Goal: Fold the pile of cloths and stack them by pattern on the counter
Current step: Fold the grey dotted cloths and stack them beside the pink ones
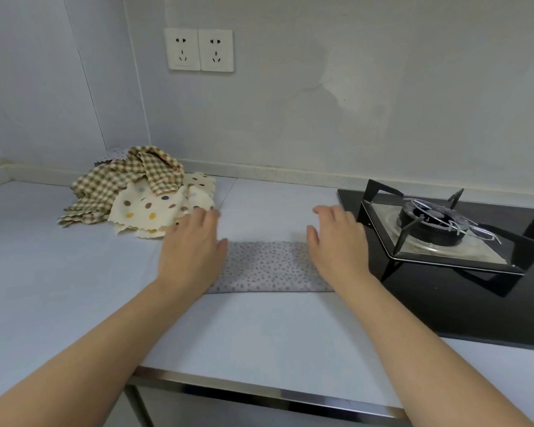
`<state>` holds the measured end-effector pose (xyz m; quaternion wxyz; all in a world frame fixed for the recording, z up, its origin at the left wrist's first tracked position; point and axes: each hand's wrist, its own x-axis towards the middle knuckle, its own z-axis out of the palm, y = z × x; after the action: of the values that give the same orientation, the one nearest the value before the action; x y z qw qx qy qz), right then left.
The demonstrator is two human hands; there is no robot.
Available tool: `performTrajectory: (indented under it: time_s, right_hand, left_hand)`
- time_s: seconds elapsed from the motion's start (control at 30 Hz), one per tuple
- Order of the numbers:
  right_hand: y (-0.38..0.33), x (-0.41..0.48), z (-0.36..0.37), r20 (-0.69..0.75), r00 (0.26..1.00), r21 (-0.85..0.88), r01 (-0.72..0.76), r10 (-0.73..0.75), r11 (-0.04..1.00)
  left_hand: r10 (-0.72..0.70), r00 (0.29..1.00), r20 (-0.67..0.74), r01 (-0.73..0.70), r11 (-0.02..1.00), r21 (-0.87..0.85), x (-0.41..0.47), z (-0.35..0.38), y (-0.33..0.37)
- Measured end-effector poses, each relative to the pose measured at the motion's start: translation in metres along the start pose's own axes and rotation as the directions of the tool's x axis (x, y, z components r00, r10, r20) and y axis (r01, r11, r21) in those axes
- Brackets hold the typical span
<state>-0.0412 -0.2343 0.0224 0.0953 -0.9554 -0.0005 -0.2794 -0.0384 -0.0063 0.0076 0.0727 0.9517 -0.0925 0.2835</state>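
Folding step in hand, head view. Item: grey dotted cloth [269,266], already a long strip, flat on the bench [74,272] just left of the stove [429,223]. Left hand [191,241]: fingers straight, palm down over the strip's left end, gripping nothing. Right hand [336,241]: likewise flat over the right end. Pile [136,192] of checked and spotted cloths: unfolded, rear left. No finished stacks visible. Judged next: fold the strip end to end, which calls for pinching one end and matching the edges.
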Motion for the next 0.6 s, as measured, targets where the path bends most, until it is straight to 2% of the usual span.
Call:
performTrajectory:
  time_s: [0.03,0.07,0.1,0.13,0.17,0.23,0.33,0.4,0.43,0.5,0.57,0.6]
  right_hand:
    - [-0.007,-0.003,0.002,0.055,0.996,0.062,0.066,-0.069,0.996]
    - [-0.015,-0.008,0.005,0.171,0.979,0.149,0.085,-0.110,0.985]
    - [-0.022,-0.013,0.010,0.337,0.932,0.211,0.063,-0.133,0.975]
    - [-0.026,-0.019,0.015,0.511,0.848,0.201,0.039,-0.139,0.979]
    - [-0.027,-0.021,0.019,0.620,0.773,0.146,0.059,-0.138,0.988]
    - [-0.024,-0.019,0.023,0.684,0.717,0.065,0.126,-0.136,0.990]
    - [-0.016,-0.012,0.022,0.680,0.726,0.022,0.120,-0.103,0.992]
    - [-0.010,-0.007,0.021,0.649,0.759,-0.031,0.095,-0.052,0.995]
    - [-0.006,-0.006,0.019,0.603,0.797,-0.071,0.090,-0.029,0.993]
    - [-0.003,-0.006,0.013,0.401,0.915,-0.110,0.091,-0.040,0.990]
    - [-0.006,-0.009,0.007,0.200,0.973,0.012,0.113,-0.113,0.993]
    - [-0.010,-0.011,0.005,0.187,0.974,0.095,0.110,-0.126,0.989]
  left_hand:
    - [0.073,0.996,0.055,-0.069,0.995,-0.071,-0.001,-0.001,0.005]
    - [0.127,0.981,0.149,-0.105,0.983,-0.148,-0.003,-0.001,0.010]
    - [0.163,0.948,0.272,-0.109,0.973,-0.203,-0.005,0.002,0.014]
    - [0.177,0.900,0.400,-0.096,0.972,-0.214,-0.007,0.005,0.016]
    - [0.166,0.841,0.514,-0.078,0.979,-0.190,-0.009,0.008,0.015]
    - [0.130,0.777,0.617,-0.063,0.990,-0.129,-0.009,0.010,0.015]
    - [0.072,0.762,0.643,-0.035,0.997,-0.069,-0.010,0.008,0.019]
    - [0.028,0.762,0.647,-0.029,1.000,-0.008,-0.011,0.006,0.022]
    - [0.000,0.769,0.640,-0.031,0.999,0.036,-0.012,0.004,0.022]
    - [-0.055,0.817,0.573,-0.040,0.988,0.152,-0.013,-0.001,0.021]
    - [-0.083,0.890,0.448,-0.046,0.962,0.269,-0.013,-0.008,0.021]
    - [-0.085,0.919,0.384,-0.040,0.951,0.307,-0.012,-0.012,0.021]
